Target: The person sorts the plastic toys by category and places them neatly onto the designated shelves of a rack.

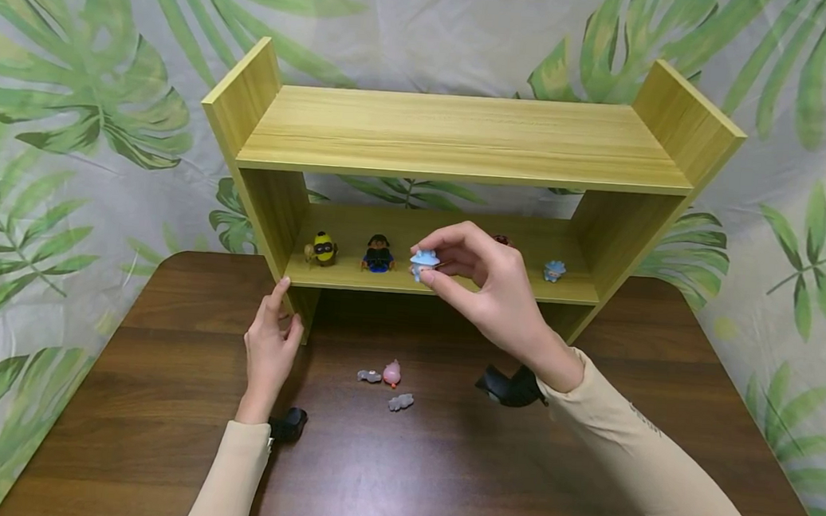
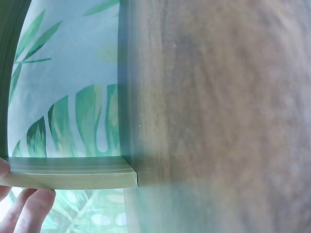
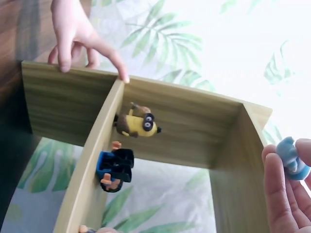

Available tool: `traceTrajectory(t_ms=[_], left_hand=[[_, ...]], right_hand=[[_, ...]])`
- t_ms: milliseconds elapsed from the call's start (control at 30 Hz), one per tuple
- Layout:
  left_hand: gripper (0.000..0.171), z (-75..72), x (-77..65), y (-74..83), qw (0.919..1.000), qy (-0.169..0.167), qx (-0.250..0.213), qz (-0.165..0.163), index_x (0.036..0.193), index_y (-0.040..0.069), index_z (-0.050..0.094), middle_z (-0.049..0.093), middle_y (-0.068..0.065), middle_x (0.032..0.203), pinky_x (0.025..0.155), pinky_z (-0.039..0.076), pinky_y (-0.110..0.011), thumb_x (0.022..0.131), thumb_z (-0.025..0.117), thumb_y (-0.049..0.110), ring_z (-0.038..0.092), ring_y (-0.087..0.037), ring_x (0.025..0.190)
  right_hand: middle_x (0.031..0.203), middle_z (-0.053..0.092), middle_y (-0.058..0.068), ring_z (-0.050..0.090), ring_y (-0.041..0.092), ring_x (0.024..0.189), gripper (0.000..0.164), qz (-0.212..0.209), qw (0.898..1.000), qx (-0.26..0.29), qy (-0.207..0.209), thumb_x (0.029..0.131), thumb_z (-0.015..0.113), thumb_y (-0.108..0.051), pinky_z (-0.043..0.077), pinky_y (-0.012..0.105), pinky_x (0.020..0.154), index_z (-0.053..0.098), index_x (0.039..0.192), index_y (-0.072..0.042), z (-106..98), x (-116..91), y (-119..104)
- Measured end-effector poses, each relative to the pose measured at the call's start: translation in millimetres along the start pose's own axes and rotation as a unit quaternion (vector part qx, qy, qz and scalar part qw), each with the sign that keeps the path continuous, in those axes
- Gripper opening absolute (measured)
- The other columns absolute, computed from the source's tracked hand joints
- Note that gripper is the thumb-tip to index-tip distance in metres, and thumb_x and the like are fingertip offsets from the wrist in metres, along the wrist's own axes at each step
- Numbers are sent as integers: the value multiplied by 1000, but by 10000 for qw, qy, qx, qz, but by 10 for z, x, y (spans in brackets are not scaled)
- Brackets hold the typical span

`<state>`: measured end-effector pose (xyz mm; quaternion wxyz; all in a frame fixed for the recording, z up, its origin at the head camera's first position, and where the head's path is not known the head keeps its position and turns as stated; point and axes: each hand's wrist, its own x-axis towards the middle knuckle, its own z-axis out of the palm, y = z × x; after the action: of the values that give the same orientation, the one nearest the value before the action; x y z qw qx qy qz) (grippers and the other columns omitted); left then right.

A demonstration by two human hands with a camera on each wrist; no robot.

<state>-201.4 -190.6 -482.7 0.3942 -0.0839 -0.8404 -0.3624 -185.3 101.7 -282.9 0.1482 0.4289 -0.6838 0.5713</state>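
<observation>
My right hand (image 1: pixel 486 283) pinches a small light-blue figurine (image 1: pixel 424 263) between thumb and fingers, in front of the middle board of a wooden shelf (image 1: pixel 464 138). The same figurine (image 3: pixel 290 158) shows at the right of the right wrist view. My left hand (image 1: pixel 272 348) holds the front edge of the shelf's left side panel (image 2: pixel 73 180), with fingers on either side of it. On the middle board stand a yellow Minion figurine (image 1: pixel 323 249), a dark-haired figurine in blue and black (image 1: pixel 379 256) and a pale-blue figurine (image 1: pixel 554 270). A reddish-brown thing (image 1: pixel 502 239) is mostly hidden behind my right hand.
On the brown table (image 1: pixel 180 402), in front of the shelf, lie a pink figurine (image 1: pixel 392 372) and two small grey figurines, one beside it (image 1: pixel 369 376) and one nearer me (image 1: pixel 400 402). A leaf-patterned cloth (image 1: pixel 430 19) hangs behind the shelf.
</observation>
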Motion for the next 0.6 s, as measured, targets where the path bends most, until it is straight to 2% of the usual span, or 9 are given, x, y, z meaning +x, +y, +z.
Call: traceTrajectory(t_ms=[600], left_hand=[[72,8,-1,-6,10000,-3,-34,23,142,27,38,55,-17,96,54,56,-42,84,57,-11,63,-32,82]], right_hand=[[102,64,11,65,22,86,25,-123,9998,157,-77,81,66,14,55,36,77,59,104,6,50,222,-50]])
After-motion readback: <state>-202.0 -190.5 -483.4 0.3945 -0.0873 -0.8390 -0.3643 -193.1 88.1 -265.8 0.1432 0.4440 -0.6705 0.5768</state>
